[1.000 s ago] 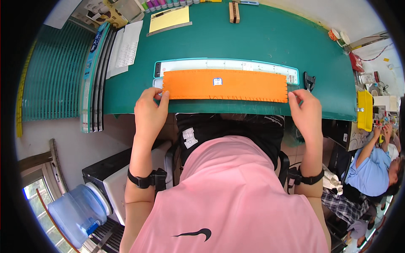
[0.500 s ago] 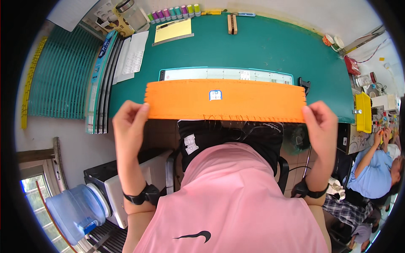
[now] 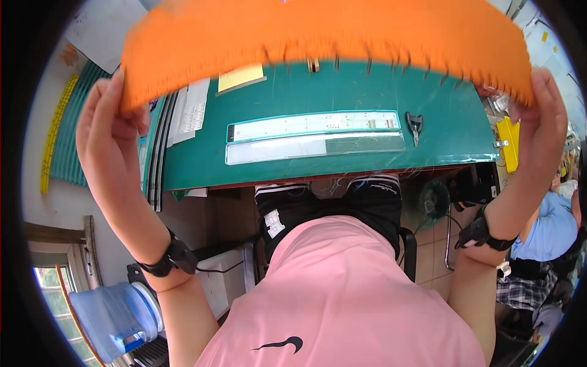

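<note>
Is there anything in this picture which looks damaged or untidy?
Yes: the lower edge of the orange strip, raised between left hand and right hand. Dark, thread-like strands stick out there unevenly, so it looks ragged. Whether this is damage, I cannot tell.

On the flat green tabletop (image 3: 299, 95), a long, teal-rimmed, clear plastic case (image 3: 312, 126); just right of it, a black pliers-like tool (image 3: 415, 125); behind and left, a yellow paper sheet (image 3: 240, 77); farther left, flat white paper sheets (image 3: 191, 119). Above the tabletop, between left hand (image 3: 107, 125) and right hand (image 3: 546, 122), a long orange strip (image 3: 330, 30). At its right edge, a yellow box (image 3: 509, 144).
</note>
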Motion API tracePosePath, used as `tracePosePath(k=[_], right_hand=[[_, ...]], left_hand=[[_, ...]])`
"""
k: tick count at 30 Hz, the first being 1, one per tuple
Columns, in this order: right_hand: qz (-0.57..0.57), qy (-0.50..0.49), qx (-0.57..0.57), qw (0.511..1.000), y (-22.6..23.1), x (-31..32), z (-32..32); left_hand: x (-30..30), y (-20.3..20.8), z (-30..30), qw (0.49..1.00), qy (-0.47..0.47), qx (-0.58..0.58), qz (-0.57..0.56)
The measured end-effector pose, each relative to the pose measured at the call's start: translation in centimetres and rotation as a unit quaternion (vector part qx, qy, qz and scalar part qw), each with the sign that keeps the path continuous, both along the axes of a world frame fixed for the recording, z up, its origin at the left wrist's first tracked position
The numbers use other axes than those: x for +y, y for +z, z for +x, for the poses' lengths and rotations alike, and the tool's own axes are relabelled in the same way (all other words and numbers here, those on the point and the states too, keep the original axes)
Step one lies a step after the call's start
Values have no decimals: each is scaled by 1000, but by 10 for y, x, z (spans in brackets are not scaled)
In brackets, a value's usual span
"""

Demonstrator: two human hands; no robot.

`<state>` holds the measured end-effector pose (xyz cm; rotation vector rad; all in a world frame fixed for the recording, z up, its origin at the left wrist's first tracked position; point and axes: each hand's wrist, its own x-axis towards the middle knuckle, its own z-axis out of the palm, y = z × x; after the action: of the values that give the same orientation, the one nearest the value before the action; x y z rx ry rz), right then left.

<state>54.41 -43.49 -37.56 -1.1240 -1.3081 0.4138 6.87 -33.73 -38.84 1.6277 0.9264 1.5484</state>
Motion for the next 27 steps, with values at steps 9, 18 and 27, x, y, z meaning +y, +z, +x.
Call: tracePosePath(k=[9,18,27], right_hand=[[184,-85,-2,979,81,43,39],[211,-138,52,966,93,75,63],[287,-123,-53,948,259,158,135]], left_hand=[[50,91,42,989,-26,41,137],[85,124,126,925,122,126,338],[165,282,182,846,202,174,461]])
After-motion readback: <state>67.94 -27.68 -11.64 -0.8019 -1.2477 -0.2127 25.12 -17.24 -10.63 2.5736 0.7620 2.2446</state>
